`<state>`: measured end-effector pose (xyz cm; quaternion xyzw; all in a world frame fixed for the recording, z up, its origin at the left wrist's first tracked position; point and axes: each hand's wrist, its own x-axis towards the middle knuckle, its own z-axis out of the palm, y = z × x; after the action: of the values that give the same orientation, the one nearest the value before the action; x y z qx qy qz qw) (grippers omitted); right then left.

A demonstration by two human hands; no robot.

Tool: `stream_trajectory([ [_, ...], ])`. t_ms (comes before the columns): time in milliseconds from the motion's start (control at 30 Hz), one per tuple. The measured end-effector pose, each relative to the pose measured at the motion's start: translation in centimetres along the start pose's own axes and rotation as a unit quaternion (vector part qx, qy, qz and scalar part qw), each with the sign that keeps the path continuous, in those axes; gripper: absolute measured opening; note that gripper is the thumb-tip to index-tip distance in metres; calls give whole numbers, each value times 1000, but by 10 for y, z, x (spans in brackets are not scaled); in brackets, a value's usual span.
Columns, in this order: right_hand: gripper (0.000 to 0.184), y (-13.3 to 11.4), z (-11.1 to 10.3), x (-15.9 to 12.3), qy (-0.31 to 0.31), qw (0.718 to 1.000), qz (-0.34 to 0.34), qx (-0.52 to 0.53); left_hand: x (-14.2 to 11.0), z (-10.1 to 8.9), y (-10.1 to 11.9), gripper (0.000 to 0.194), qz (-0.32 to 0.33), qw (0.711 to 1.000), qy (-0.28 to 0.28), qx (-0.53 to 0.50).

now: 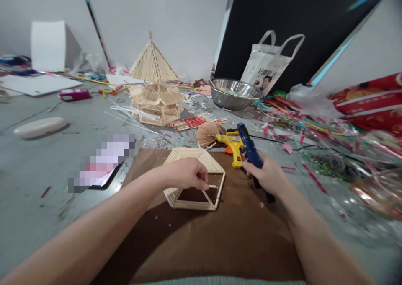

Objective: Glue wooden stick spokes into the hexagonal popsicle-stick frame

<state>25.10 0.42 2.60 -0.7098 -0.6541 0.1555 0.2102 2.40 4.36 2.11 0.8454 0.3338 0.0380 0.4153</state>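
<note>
My left hand [191,174] is closed in a pinch over a hexagonal frame of pale wooden sticks [182,204]. A short wooden stick [212,186] pokes out from its fingertips, above the frame's open section. Several sides of the frame are filled with rows of sticks; my hand and forearm cover part of it. To the right, my right hand [266,174] is wrapped round a dark blue handled tool [250,146], whose exact kind I cannot make out. Just left of that tool is a yellow glue gun [234,148], its nozzle pointing left.
A brown sheet [201,247] lies under the frame. Behind stand a stick-built pavilion model [157,104], red-marked sticks [194,121], a folded paper fan [205,135] and a metal bowl [235,102]. A phone [106,163] lies left; scraps and a cord [282,141] spread right.
</note>
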Motion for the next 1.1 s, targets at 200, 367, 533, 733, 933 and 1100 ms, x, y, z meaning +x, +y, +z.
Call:
stream_trajectory([
  [200, 27, 15, -8, 10, 68, 993, 60, -77, 0, 8, -1, 19, -19, 997, -1, 78],
  [367, 34, 28, -7, 17, 94, 985, 72, -129, 1, 9, -2, 22, -45, 995, -32, 87],
  [533, 39, 35, -4, 21, 118, 976, 67, -171, 2, 8, -2, 24, -46, 992, -60, 100],
  [733, 41, 42, -1, 22, 120, 972, 49, -196, 4, 10, -1, 22, -38, 989, -83, 116],
  [933, 38, 41, 1, 22, 116, 974, 43, -187, 4, 10, 1, 21, -23, 985, -102, 136],
  [1100, 37, 42, 2, 22, 113, 975, 44, -187, 4, 11, 1, 23, -13, 984, -107, 145],
])
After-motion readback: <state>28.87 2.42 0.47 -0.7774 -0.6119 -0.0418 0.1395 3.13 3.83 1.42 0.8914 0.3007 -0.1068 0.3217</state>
